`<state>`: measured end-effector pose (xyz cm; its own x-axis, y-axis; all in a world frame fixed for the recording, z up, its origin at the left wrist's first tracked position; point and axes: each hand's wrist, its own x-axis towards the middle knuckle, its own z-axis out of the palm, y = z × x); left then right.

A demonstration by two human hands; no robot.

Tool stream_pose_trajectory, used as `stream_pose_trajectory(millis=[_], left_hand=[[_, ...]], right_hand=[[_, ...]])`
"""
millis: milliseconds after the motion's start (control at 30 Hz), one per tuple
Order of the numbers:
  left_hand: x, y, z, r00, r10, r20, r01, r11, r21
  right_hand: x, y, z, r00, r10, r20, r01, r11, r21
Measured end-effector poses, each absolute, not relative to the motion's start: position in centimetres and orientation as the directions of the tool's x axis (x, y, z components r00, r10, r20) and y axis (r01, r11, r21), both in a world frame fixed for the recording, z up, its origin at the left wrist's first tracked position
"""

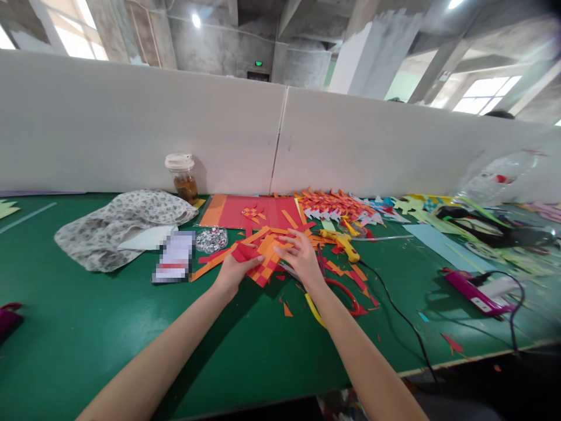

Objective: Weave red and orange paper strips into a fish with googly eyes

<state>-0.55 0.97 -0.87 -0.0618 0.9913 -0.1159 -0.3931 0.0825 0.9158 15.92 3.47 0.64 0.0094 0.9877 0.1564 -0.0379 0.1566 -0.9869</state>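
A woven piece of red and orange paper strips [262,273], checkered at its lower corner, is held up over the table. My left hand [234,272] grips its left side, thumb on top and fingers underneath. At its right side my right hand [302,257] has thumb and fingers closed on the orange strips. Under my right forearm lie scissors with red and yellow handles [354,301], partly hidden. Loose orange strips [210,269] and red scraps surround the work. Behind it, a small woven paper fish [252,213] rests on red paper sheets [228,210].
A yellow glue gun [342,241] trails its cord rightward. Farther back is a pile of paper fish [333,204]. Left are a bag of googly eyes [211,240], a phone [174,257], a cup [183,178] and patterned cloth [118,228]. A purple power strip [475,295] lies right.
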Motion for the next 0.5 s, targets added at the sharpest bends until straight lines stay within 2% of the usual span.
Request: stream_pose_trajectory(millis=[67, 167, 333, 433, 500], left_hand=[[-0.6, 1.1, -0.9, -0.078, 0.99, -0.117, -0.419, 0.074, 0.905], [-0.6, 1.1, -0.9, -0.089, 0.991, -0.101, -0.423, 0.054, 0.905], [-0.3, 0.7, -0.7, -0.042, 0.997, -0.059, -0.376, 0.039, 0.926], [-0.7, 0.4, 0.2, 0.002, 0.995, -0.104, -0.354, 0.098, 0.93], [-1.4, 0.2, 1.0, 0.127, 0.981, -0.147, -0.373, 0.184, 0.909]], right_hand=[[15.9, 3.6, 0.5, 0.029, 0.998, 0.064, -0.034, 0.065, -0.997], [15.9, 3.5, 0.4, -0.059, 0.997, -0.042, -0.036, -0.045, -0.998], [16.1, 3.3, 1.2, -0.026, 0.996, 0.086, -0.085, 0.084, -0.993], [16.4, 3.3, 1.6, -0.022, 0.991, 0.131, -0.117, 0.128, -0.985], [16.6, 3.3, 1.7, -0.041, 0.992, 0.123, -0.116, 0.118, -0.986]])
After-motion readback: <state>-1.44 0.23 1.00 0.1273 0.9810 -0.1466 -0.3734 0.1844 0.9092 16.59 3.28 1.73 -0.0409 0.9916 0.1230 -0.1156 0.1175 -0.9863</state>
